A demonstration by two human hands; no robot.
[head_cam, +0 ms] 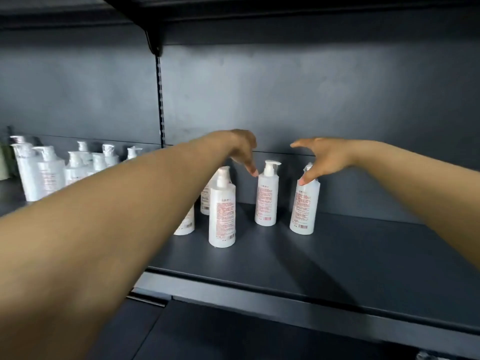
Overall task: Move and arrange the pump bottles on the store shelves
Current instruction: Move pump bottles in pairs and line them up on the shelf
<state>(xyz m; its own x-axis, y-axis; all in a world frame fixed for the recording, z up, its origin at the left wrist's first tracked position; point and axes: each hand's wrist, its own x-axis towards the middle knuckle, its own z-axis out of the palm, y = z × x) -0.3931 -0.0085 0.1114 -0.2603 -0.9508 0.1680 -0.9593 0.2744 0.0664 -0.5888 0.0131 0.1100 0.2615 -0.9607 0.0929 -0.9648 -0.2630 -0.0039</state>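
Head view: my left hand (242, 149) and right hand (322, 158) reach over the shelf (363, 250) with loose, spread fingers, holding nothing. Four pump bottles (266, 194) stand mid-frame, unevenly spaced. More bottles (49, 172) crowd the left of the frame. I think lining them up is mostly still ahead.

My one camera sits on my head, facing forward and slightly down into the dark shelf (337, 255) at arm's reach. Its wide angle takes in both my forearms, stretched out from the lower corners toward the back panel (311, 100).
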